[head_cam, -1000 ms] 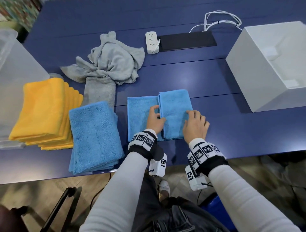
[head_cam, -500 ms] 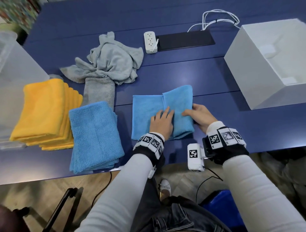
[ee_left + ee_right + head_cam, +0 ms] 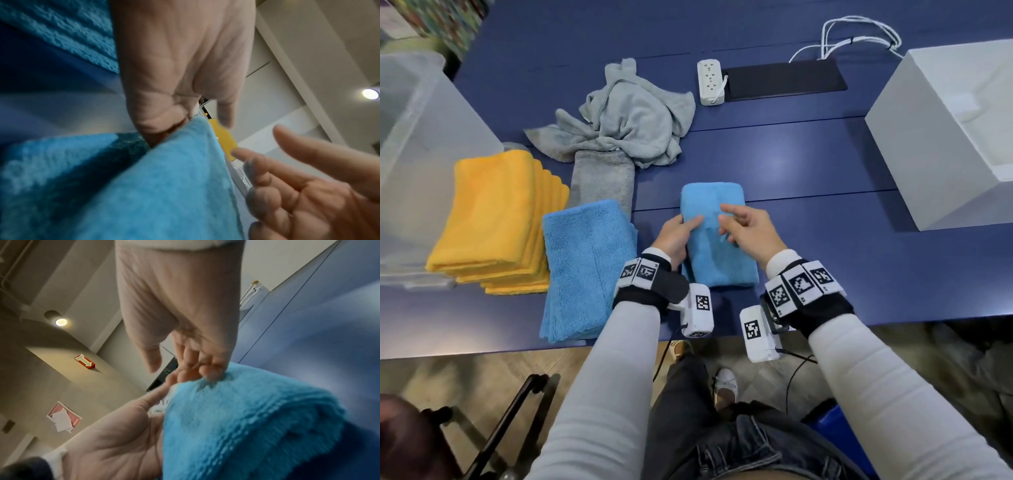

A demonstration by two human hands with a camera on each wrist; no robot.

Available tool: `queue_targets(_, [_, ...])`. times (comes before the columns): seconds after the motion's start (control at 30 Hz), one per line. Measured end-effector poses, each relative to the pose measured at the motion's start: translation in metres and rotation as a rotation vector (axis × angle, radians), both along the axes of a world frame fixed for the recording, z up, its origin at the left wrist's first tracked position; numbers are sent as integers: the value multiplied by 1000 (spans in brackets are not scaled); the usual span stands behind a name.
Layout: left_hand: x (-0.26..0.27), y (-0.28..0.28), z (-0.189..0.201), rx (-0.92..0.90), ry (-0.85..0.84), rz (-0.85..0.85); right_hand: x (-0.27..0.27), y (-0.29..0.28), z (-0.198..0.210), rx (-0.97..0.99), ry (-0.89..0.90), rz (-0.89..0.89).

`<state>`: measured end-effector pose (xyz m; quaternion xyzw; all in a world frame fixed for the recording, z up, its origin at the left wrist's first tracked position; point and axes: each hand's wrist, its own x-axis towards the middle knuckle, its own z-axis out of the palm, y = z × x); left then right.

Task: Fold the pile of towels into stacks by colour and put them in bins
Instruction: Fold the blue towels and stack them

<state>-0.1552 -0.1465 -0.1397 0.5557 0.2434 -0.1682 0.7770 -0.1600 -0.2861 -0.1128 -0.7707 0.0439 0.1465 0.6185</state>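
A blue towel (image 3: 722, 263) lies folded into a narrow strip on the dark blue table (image 3: 825, 240), in front of me. My left hand (image 3: 681, 229) holds its left edge, thumb on top and fingers tucked under the fold. My right hand (image 3: 739, 226) hovers over the strip with fingers relaxed, its lower fingertips touching the cloth. The left wrist view shows the blue towel (image 3: 164, 186) rising against my left hand (image 3: 185, 81). In the right wrist view my right hand (image 3: 180, 305) touches the top of the blue towel (image 3: 246, 418).
Left of the strip lie a folded blue stack (image 3: 589, 267), a yellow stack (image 3: 496, 219) and a folded grey towel (image 3: 602, 178). A crumpled grey pile (image 3: 633, 126) sits behind. A translucent bin (image 3: 421, 154) stands far left, a white bin (image 3: 955, 133) right. A power strip (image 3: 710, 82) lies at the back.
The blue towel has gone from two side-by-side panels to one narrow strip. My right hand carried the right half over and lifted; my left hand moved to the left edge.
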Motion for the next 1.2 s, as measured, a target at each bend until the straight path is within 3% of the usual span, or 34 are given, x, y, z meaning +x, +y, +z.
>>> queue_targets(0.07, [-1,2,-7,78,7,28,-1,-4,-12,-264,-149,-21])
queue_targets(0.17, [2,3,-12,162,-16,44,-7,-9,-28,-665,-284,147])
queue_targets(0.37, [9,7,-13,620,-132,-119,-17,-6,-45,-853,-301,217])
queue_targets(0.5, [2,1,-16,895,-211,-125,-17,-7,-45,-953,-321,254])
queue_targets(0.57, [-2,0,-17,1042,-159,-108,-9,-7,-42,-868,-236,239])
queue_targets(0.63, [-5,-1,-15,1133,-34,-133,2,-6,-37,-585,-112,103])
queue_targets(0.73, [-4,-3,-15,1083,97,-214,17,-11,-34,-254,155,-183])
queue_targets(0.87, [-10,-8,-13,1032,88,-243,17,-17,-23,-93,391,-105])
queue_targets(1.03, [-31,2,32,761,-82,8,9,-4,25,291,365,-10])
queue_targets(1.2, [-58,60,100,706,-277,240,4,54,66,380,253,115])
